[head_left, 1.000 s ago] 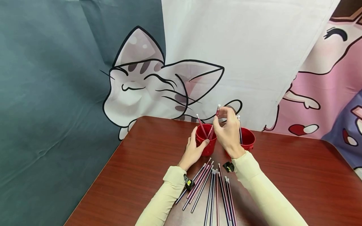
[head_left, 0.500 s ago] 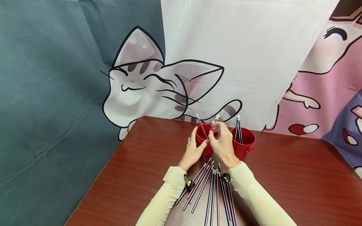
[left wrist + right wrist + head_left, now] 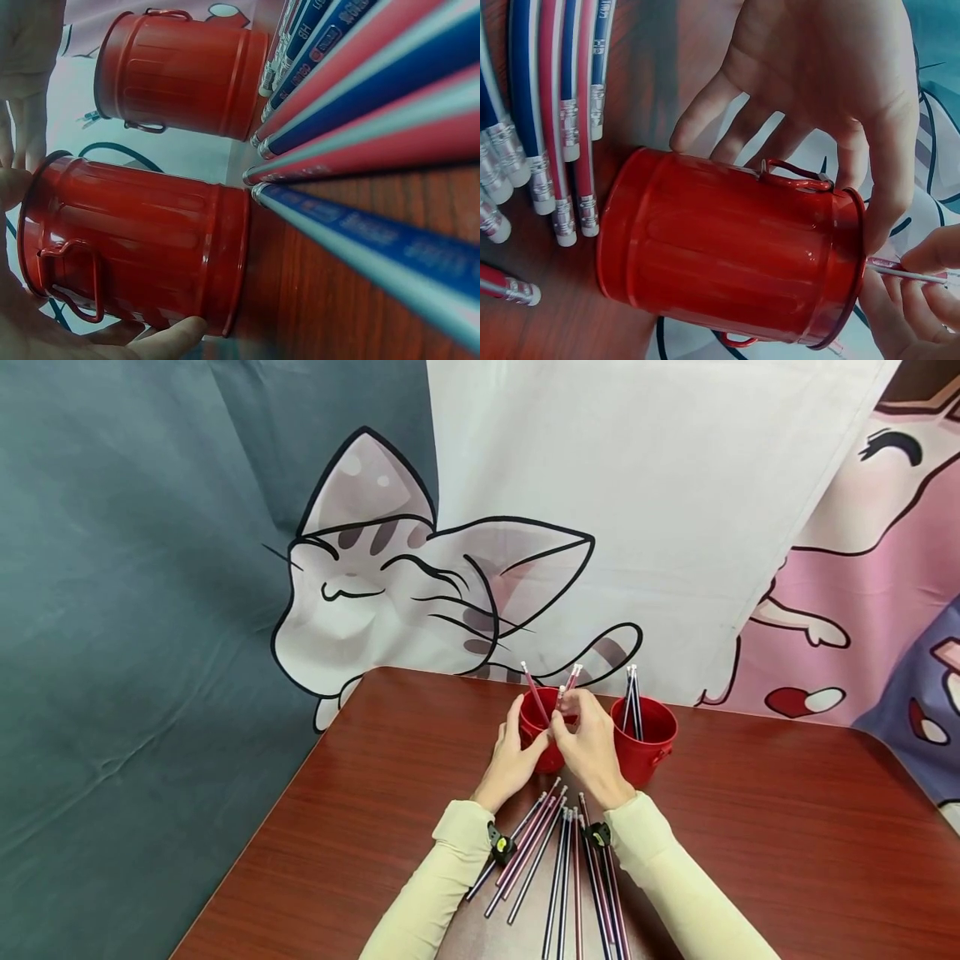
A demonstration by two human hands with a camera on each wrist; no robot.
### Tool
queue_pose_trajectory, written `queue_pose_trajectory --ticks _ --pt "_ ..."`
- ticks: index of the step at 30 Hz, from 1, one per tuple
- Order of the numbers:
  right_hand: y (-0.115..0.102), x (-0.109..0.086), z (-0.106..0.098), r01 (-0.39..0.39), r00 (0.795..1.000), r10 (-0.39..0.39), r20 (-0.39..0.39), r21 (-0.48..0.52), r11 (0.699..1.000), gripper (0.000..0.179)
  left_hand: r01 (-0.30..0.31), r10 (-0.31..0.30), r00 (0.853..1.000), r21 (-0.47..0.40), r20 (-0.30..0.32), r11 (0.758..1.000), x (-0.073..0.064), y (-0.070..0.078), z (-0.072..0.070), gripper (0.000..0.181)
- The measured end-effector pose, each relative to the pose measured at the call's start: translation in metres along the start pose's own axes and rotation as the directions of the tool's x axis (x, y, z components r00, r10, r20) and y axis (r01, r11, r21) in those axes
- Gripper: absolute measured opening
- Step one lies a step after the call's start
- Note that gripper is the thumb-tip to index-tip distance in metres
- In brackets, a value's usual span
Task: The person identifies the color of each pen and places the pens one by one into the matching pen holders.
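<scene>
My left hand (image 3: 513, 768) holds a small red bucket (image 3: 550, 760) by its side, thumb near the rim and fingers around the wall. In the left wrist view this bucket (image 3: 142, 240) shows a wire handle. My right hand (image 3: 592, 743) is at the bucket's mouth, thumb and fingers pinching a red pencil (image 3: 559, 697) near its eraser end. The right wrist view shows the pinched pencil (image 3: 889, 266) at the rim; its lower part is hidden inside. Another red pencil (image 3: 535, 695) leans left in the same bucket, and more eraser ends (image 3: 576, 670) rise behind my right fingers.
A second red bucket (image 3: 647, 756) stands to the right with dark blue pencils (image 3: 634, 702) in it. Several red and blue pencils (image 3: 577, 885) lie fanned on the brown table (image 3: 352, 827), between my forearms. A printed cloth (image 3: 660, 485) hangs behind the table.
My right hand has moved left and down, lowering the red pencil into the left bucket, then nearly stopped. The right bucket has come into fuller view. My left hand stays on its bucket.
</scene>
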State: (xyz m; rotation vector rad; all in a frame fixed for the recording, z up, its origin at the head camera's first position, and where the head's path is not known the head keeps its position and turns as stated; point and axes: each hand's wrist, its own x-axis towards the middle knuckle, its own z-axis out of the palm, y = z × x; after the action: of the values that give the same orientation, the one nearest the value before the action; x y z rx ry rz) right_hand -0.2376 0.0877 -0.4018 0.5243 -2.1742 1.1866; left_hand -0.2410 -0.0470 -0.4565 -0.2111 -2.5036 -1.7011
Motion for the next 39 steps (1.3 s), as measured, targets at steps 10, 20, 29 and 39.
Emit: queue_pose_trajectory --ticks 10,20,29,39 --pt "0.003 -0.015 -0.015 -0.156 0.986 0.15 0.074 0.078 0.985 0.028 0.003 -0.003 1.0 -0.011 -0.006 1.0 -0.001 0.002 0.002 0.074" --pt "-0.004 -0.037 -0.038 -0.324 0.937 0.294 0.191 0.149 0.934 0.027 -0.007 0.007 1.0 0.004 -0.014 1.0 -0.001 0.001 0.001 0.072" --pt "0.0 -0.064 -0.069 -0.356 0.857 0.382 0.347 -0.139 0.924 0.022 0.027 -0.027 1.0 -0.022 0.01 0.999 -0.002 0.002 0.002 0.071" --pt "0.002 -0.097 -0.079 -0.324 0.684 0.556 0.473 -0.486 0.812 0.015 0.027 -0.027 1.0 -0.021 0.007 0.999 -0.002 0.001 0.0 0.072"
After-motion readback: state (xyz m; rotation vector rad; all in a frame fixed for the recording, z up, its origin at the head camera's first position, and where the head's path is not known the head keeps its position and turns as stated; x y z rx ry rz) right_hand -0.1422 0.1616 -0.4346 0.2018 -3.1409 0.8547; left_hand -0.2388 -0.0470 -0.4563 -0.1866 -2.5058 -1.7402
